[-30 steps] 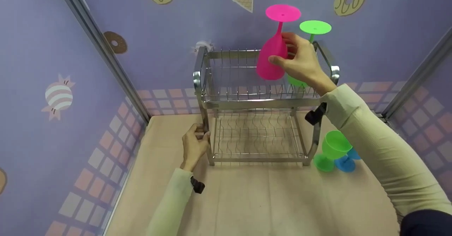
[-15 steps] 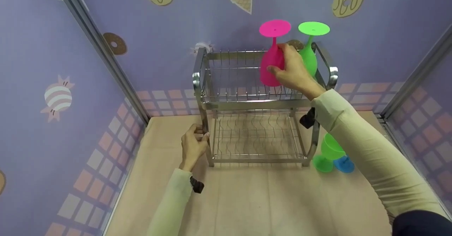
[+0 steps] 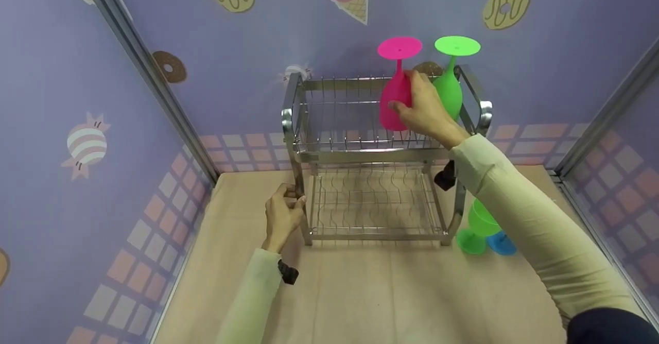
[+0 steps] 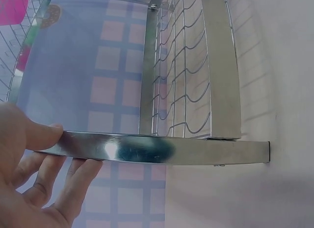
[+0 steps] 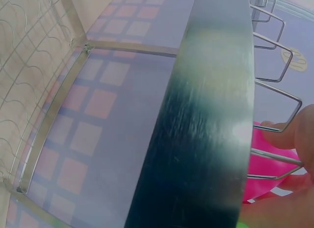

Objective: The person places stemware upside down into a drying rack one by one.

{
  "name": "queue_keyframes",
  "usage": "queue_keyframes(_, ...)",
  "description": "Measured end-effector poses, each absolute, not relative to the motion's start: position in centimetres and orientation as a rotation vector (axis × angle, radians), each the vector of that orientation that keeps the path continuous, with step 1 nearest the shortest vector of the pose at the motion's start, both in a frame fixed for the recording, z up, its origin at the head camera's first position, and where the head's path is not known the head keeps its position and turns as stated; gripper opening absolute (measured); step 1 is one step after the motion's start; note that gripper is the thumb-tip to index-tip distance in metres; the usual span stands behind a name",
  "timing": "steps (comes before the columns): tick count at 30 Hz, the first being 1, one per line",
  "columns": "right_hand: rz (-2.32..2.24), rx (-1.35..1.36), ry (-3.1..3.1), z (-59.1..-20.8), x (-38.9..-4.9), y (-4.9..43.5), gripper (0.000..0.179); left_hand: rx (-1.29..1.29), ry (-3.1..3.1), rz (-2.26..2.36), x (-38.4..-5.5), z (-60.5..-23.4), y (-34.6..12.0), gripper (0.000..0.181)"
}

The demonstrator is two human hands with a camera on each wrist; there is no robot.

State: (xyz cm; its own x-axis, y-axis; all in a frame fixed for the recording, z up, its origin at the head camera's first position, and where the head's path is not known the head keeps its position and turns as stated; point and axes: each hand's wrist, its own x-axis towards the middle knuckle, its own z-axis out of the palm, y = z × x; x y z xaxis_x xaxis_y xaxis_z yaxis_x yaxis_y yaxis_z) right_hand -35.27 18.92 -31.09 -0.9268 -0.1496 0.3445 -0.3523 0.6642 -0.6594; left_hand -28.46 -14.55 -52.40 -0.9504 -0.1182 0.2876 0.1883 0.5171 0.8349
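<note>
In the head view my right hand (image 3: 428, 108) grips a pink goblet (image 3: 395, 99) by its bowl, base up, in the upper tier of a two-tier metal dish rack (image 3: 370, 155). Just right of it a green goblet (image 3: 449, 92) stands upside down on the same tier. The right wrist view shows the pink bowl (image 5: 270, 171) behind the rack's wires and rail, partly hidden. My left hand (image 3: 282, 216) holds the rack's left front leg; in the left wrist view, thumb and fingers pinch that metal bar (image 4: 122, 147).
Right of the rack, a light green goblet (image 3: 482, 220) and a blue one (image 3: 502, 243) stand on the pale tabletop (image 3: 355, 292), partly behind my right sleeve. Patterned purple wall panels (image 3: 247, 40) enclose the back and sides. The rack's lower tier (image 3: 376, 200) has wavy wires.
My right hand has lowered the pink goblet into the upper tier, and it has gone from tilted to upright with its base on top. The left hand stays on the leg.
</note>
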Motion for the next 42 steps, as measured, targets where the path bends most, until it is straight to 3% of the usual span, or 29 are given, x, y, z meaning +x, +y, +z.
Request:
queue_keyframes(21,1.139,0.425,-2.497,-31.0,-33.7,19.8,0.059,-0.059,-2.461,-1.402,-28.4,-52.6,-14.5,0.023)
queue_keyframes(34,1.182,0.53,-2.392,-30.2,-28.2,24.0,0.064,-0.067,-2.47,-1.389,-28.6,-52.6,-14.9,0.023)
queue_keyframes(42,1.142,0.553,-2.305,-31.6,-25.2,27.7,0.06,-0.078,-2.45,-1.404,-28.4,-52.6,-14.7,0.021)
